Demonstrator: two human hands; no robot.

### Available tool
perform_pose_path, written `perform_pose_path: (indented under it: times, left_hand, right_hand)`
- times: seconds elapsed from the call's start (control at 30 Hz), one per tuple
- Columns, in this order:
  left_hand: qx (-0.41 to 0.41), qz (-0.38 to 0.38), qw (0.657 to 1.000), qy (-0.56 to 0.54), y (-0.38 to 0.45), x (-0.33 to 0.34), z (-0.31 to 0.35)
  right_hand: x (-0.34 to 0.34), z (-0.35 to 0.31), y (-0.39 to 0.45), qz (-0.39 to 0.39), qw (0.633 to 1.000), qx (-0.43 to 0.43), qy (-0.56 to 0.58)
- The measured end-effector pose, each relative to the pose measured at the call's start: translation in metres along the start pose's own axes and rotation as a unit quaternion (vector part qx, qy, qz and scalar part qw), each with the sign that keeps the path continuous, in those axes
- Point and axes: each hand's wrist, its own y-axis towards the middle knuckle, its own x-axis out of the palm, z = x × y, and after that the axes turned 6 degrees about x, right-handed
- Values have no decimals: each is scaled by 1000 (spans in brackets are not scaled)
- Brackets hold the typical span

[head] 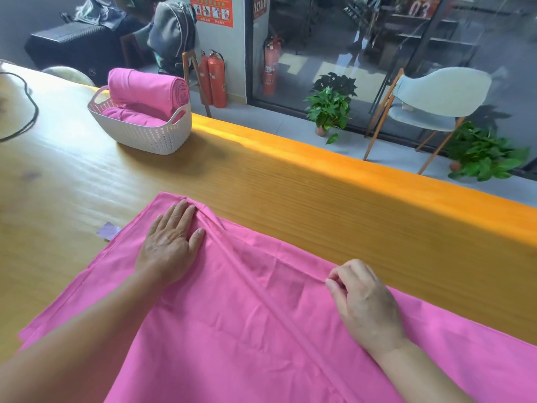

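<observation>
A large pink cloth (247, 321) lies spread over the near part of a wooden table (276, 184). A raised fold line runs diagonally across it from the far left corner towards the near right. My left hand (171, 242) lies flat on the cloth near that far corner, fingers straight and pressing down. My right hand (363, 298) is on the right side of the cloth, fingers curled, with thumb and forefinger pinching a small ridge of the fabric at the fold.
A white plastic basket (151, 135) holding a rolled pink cloth (148, 88) stands at the far left of the table. A black cable (29, 112) loops at the left edge. A small purple tag (107, 230) lies beside the cloth. Beyond the table are chairs, fire extinguishers and potted plants.
</observation>
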Motion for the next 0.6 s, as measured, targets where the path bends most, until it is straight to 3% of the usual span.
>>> perform_pose_path:
  times: [0.23,0.4,0.6]
  left_hand:
    - [-3,0,1000,-3,1,0,-1]
    - [-3,8,1000,-13,0,-1,1]
    - [-3,8,1000,-17,0,0,1]
  right_hand:
    - [-3,-1,3,16,999,-39,-30]
    - [-1,-10,15,13,999,32,-4]
    - [5,-9,23,-3,999,1,-52]
